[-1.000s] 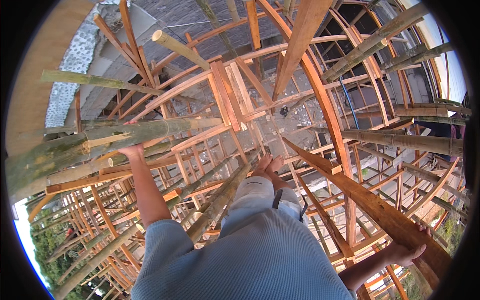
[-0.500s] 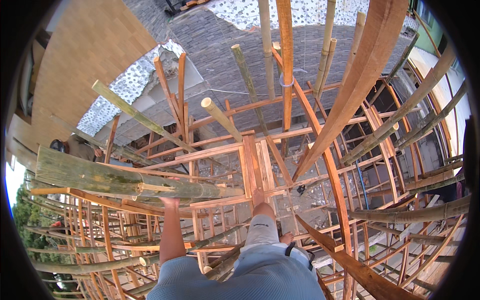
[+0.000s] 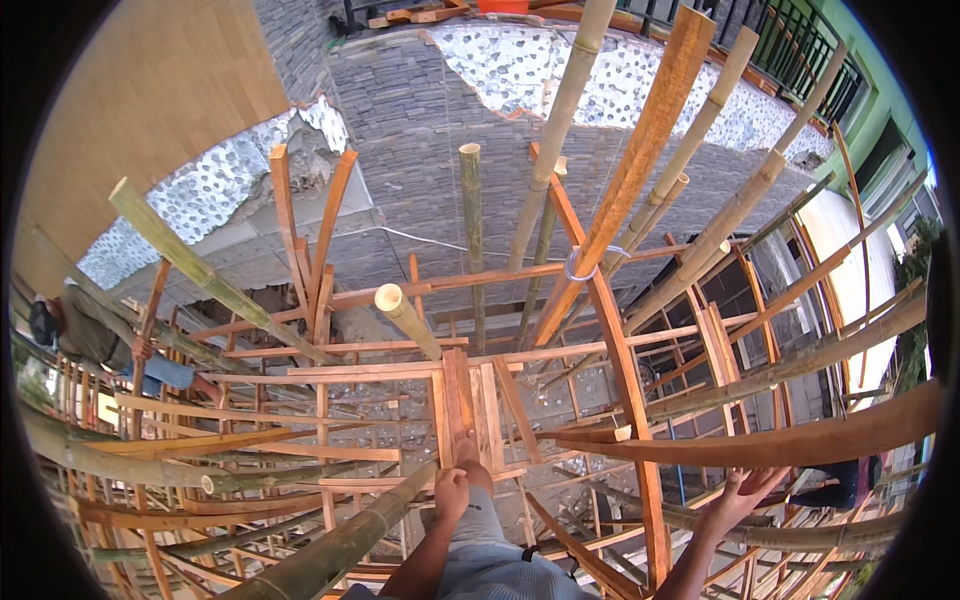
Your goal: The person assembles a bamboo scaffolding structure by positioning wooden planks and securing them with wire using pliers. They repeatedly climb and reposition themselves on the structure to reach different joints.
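My left hand (image 3: 452, 491) is curled closed in front of my bent leg, beside the upper end of a thick green bamboo pole (image 3: 368, 527). Whether anything is inside its fingers is hidden. Over on the right, my right hand (image 3: 745, 494) has its fingers spread, palm up, just below a long reddish wooden beam (image 3: 790, 436). Contact between that hand and the beam is hard to make out. One bare foot (image 3: 463, 441) rests on a narrow wooden plank (image 3: 457, 385) of the scaffold frame.
Upright bamboo poles (image 3: 470, 240) and a slanted timber (image 3: 640, 140) bound with a pale tie (image 3: 580, 265) rise ahead. Behind them stands a grey stone wall (image 3: 400, 110). Another person (image 3: 95, 325) is on the scaffold at far left. Rubble-strewn ground shows between the bars.
My left hand has left the underside of the thick bamboo pole and come in toward my leg. My right hand has entered view, spread below the beam. The whole view has shifted.
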`<state>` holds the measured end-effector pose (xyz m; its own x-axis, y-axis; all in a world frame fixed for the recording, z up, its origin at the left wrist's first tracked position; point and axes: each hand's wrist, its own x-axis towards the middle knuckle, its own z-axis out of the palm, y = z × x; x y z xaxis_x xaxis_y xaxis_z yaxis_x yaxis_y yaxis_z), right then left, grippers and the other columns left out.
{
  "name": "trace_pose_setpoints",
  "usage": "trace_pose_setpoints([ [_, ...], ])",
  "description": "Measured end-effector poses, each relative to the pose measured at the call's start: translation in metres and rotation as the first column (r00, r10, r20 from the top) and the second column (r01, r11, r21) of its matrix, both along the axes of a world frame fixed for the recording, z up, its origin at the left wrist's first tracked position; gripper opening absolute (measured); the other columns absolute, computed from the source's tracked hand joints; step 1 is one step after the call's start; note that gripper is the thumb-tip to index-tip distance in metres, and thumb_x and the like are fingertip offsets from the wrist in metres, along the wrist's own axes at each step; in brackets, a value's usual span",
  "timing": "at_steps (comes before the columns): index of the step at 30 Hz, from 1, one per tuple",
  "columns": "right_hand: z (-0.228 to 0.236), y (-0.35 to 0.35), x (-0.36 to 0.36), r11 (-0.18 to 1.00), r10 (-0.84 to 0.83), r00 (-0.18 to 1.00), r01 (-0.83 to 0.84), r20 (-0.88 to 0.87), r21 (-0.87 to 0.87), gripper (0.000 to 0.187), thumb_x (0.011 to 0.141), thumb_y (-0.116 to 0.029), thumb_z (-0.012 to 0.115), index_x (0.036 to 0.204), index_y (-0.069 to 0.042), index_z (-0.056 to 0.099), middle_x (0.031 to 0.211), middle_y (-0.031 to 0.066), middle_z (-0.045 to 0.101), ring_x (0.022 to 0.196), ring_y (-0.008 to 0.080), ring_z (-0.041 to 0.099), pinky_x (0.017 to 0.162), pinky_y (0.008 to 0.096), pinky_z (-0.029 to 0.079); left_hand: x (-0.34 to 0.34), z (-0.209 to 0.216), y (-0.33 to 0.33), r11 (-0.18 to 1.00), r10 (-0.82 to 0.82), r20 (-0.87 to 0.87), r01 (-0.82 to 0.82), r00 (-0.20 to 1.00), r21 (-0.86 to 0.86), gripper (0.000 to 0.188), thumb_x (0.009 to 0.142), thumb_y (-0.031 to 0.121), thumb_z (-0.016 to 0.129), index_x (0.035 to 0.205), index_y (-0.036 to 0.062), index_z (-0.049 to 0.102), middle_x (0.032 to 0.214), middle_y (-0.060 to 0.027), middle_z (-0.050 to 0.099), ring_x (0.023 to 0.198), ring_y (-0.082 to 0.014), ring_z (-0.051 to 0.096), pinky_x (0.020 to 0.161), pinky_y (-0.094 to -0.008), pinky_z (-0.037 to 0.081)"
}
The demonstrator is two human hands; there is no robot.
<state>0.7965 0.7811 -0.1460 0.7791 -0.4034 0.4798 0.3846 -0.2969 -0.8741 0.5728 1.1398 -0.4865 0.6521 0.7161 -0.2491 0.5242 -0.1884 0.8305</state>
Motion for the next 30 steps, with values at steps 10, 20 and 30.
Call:
trace_pose_setpoints([
  [10,-0.044,-0.008,0.054,0.937,-0.35,0.901,0.341,-0.256,-0.079,0.039,0.102,-0.004,0.056,0.139,0.005,0.05,0.131,0.0159,0.06,0.121,0.0276,0.061,0.105,0.0415,0.05,0.34,0.16,0.329,0.675,0.165,-0.069,-0.062,0.984,0.735,0.039,0.099,0.025,0.057,0.135,0.0104,0.059,0.148,-0.0183,0.044,0.146,-0.0387,0.035,0.117,-0.0708,0.022],
  [20,-0.065,0.021,0.079,0.947,-0.303,0.908,0.254,-0.29,-0.197,0.036,0.106,-0.01,0.054,0.139,0.006,0.051,0.132,0.0156,0.06,0.126,0.0269,0.057,0.113,0.0418,0.042,0.35,0.084,0.398,0.874,-0.064,-0.43,0.258,0.901,0.411,0.032,0.09,0.038,0.061,0.105,0.0148,0.077,0.109,-0.0186,0.074,0.103,-0.0389,0.071,0.097,-0.0575,0.053],
  [30,-0.051,0.022,0.054,0.887,-0.455,0.789,0.439,-0.413,-0.14,0.059,0.104,-0.034,0.064,0.142,0.008,0.047,0.136,0.021,0.059,0.121,0.0329,0.061,0.101,0.0464,0.053,0.35,0.078,0.382,0.634,0.081,-0.284,0.17,0.956,0.754,0.027,0.085,0.03,0.065,0.098,0.009,0.076,0.124,-0.0136,0.058,0.127,-0.0336,0.051,0.114,-0.0675,0.029],
])
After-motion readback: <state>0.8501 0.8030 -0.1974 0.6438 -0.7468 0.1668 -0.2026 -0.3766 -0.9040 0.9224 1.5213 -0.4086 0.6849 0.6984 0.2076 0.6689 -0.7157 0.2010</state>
